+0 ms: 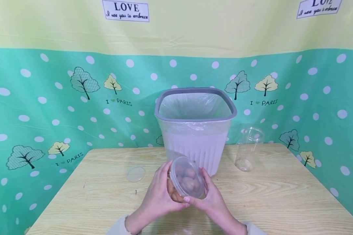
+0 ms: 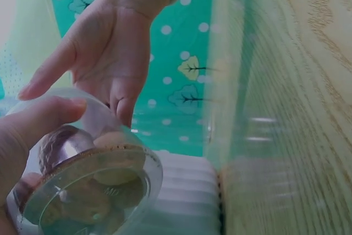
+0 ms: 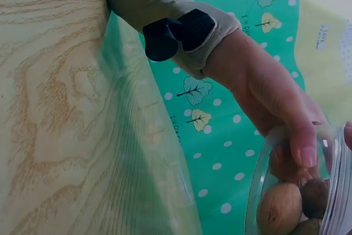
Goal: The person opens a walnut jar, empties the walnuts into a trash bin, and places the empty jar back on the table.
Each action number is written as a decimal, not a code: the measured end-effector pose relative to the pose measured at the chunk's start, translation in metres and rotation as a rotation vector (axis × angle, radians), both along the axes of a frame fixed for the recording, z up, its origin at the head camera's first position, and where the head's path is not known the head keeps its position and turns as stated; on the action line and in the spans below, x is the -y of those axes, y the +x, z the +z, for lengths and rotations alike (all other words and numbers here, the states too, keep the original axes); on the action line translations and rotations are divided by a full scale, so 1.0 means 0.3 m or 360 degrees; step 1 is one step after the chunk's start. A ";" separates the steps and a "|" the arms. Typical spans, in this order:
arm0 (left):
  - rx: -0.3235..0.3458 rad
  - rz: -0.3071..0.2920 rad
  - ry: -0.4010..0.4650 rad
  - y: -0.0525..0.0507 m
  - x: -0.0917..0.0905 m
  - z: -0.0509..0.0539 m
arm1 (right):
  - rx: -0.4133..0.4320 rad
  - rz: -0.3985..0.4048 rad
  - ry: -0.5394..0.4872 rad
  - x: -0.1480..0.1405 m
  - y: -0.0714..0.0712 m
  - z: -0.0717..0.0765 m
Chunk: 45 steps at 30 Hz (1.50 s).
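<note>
Both hands hold a clear plastic jar (image 3: pixel 252 207) of brown nuts, which look like walnuts (image 3: pixel 279 208), tilted above the table's near middle. My left hand (image 1: pixel 156 192) grips the jar's body from the left, its thumb along the near side. From the right, my right hand (image 1: pixel 213 199) holds the rim of the translucent lid (image 1: pixel 188 178), thumb at the near edge and fingers on the far side. The lid sits on the jar and faces up and right. In the left wrist view the jar's round base (image 2: pixel 91 202) faces the camera, nuts showing through it.
Behind the hands stands a white trash bin (image 1: pixel 194 140) with a grey rim and a clear liner. An uncapped clear plastic cylinder (image 1: pixel 249 150) is upright at its right. A clear round disc (image 1: pixel 136 173) lies left on the wooden table (image 1: pixel 106 202). A patterned curtain (image 1: pixel 111 120) surrounds the back.
</note>
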<state>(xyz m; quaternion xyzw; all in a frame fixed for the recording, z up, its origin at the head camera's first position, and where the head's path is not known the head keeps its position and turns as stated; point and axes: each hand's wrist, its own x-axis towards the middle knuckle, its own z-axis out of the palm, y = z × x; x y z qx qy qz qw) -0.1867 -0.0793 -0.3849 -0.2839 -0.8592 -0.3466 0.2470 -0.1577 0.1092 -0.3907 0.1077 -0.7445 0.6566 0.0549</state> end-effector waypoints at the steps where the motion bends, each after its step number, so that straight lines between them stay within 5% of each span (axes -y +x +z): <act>1: 0.0065 -0.0020 0.0026 0.001 0.003 0.005 | -0.0010 0.0003 0.0006 -0.002 -0.001 0.001; 6: 0.0384 -0.0136 0.0136 0.005 0.021 0.042 | -0.0111 0.0075 0.0006 -0.015 -0.006 0.007; 11: 0.0586 -0.0311 0.0197 -0.001 0.047 0.074 | -0.0194 0.0188 -0.0079 -0.027 -0.013 0.011; 20: 0.0874 -0.0792 0.0398 -0.023 0.083 0.097 | -0.0387 0.0478 -0.0183 -0.052 -0.033 0.004; 28: 0.0988 -0.1152 0.0548 -0.031 0.090 0.099 | -0.0469 0.0657 -0.0207 -0.071 -0.053 0.006; 34: 0.1014 -0.1172 0.0446 -0.037 0.108 0.101 | -0.0565 0.0863 -0.0213 -0.089 -0.073 -0.001; 40: 0.0949 -0.1340 0.0411 -0.051 0.121 0.097 | -0.0580 0.1032 -0.0246 -0.099 -0.082 0.002; 45: 0.0909 -0.1323 0.0310 -0.051 0.131 0.099 | -0.0646 0.1170 -0.0223 -0.107 -0.091 0.012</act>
